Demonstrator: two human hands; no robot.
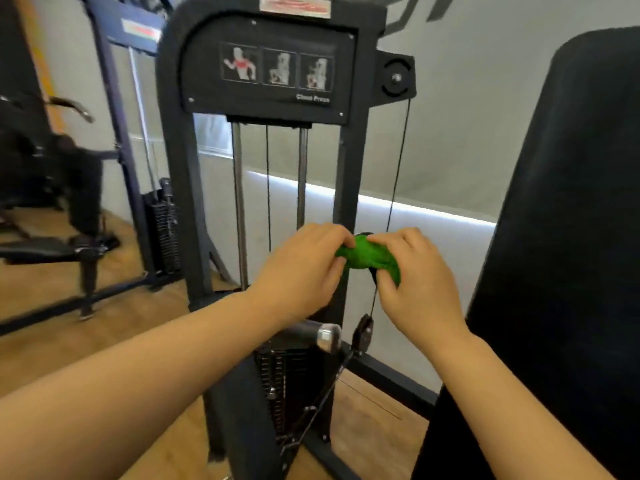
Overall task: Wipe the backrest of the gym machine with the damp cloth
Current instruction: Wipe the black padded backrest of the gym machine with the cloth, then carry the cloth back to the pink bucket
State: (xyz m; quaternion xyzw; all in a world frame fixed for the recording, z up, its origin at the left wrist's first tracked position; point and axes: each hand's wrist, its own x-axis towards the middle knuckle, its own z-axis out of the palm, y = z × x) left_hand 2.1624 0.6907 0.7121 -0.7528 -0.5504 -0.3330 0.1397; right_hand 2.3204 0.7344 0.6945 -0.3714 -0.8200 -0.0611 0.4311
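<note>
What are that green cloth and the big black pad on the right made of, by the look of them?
The green cloth looks like soft, fuzzy microfibre or terry: its surface is nubbly and it bunches between the left hand and right hand. The backrest looks like matte black vinyl or leatherette over padding: smooth, rounded edge, though blur hides any grain.

The damp cloth [369, 256] is bright green, bunched into a tight wad, held up in mid-air; it's pinched at both ends, well clear of the backrest [568, 237]; the backrest is a tall black pad with a rounded top, standing upright and slightly tilted at the right edge; nothing touches it.
</note>
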